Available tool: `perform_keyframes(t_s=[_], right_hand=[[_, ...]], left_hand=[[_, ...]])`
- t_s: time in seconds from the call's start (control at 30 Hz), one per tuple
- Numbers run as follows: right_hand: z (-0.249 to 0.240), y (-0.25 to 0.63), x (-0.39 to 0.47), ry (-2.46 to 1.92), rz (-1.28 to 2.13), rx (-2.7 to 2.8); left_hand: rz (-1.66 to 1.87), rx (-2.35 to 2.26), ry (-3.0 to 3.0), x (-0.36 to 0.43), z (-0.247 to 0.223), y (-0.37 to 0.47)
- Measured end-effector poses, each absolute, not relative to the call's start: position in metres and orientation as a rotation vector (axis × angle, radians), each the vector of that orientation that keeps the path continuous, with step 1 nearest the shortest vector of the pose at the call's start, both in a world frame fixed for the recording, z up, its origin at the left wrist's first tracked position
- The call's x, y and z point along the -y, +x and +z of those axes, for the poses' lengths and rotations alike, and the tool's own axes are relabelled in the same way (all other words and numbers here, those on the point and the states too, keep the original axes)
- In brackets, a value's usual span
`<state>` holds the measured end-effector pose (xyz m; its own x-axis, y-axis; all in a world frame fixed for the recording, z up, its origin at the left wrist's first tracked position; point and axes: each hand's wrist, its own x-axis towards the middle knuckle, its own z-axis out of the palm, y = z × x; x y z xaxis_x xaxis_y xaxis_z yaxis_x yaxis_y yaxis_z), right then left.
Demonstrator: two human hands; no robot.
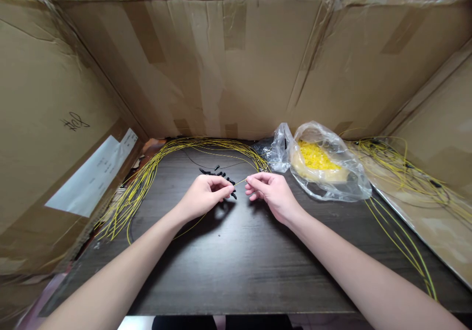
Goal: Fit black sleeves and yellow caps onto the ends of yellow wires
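Observation:
Between my hands a short stretch of thin yellow wire (240, 181) runs just above the dark table. My left hand (208, 192) pinches it between thumb and fingers, and its tail drops below that wrist toward the left. At the other end, my right hand (271, 192) closes thumb and forefinger on the wire's tip; whether a small part sits there too is hidden. Small black sleeve-like pieces (217, 167) lie loose behind and beside my left fingers. A long bundle of yellow wires (162, 153) curves behind both hands.
An open clear bag of small yellow pieces (317, 155) stands right of centre at the back. Another clear bag (282, 148) adjoins it. More yellow wires (383, 153) lie tangled on cardboard at the right. Cardboard walls (221, 74) enclose the dark table (221, 271) on three sides.

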<state>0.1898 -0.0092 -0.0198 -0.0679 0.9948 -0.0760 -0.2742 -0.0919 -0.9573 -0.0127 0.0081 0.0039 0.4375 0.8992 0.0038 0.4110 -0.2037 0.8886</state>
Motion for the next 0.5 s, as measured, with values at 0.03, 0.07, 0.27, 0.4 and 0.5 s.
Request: perform_keyframes(t_s=[0.03,0.07,0.27,0.4,0.5], right_hand=[[-0.0201,0.1898,0.0093,-1.028,1.436,1.002],[-0.0203,0.1897,0.0095,-1.026,1.44,1.005],[-0.0197,0.1892,0.0104,-1.021,1.453,1.003],[-0.0188,0.1891,0.011,-1.002,1.46,1.012],[-0.0185,0.1889,0.0116,-0.997,1.461,1.017]], left_hand=[[0.687,-1.122,1.804,-0.0078,0.0042,-0.0126],[0.686,-1.122,1.808,-0.0075,0.0044,-0.0125],[0.693,-1.119,1.823,-0.0054,0.0061,-0.0116],[0.686,-1.12,1.829,-0.0047,0.0073,-0.0105],[0.686,-1.118,1.836,-0.0046,0.0083,-0.0102]])
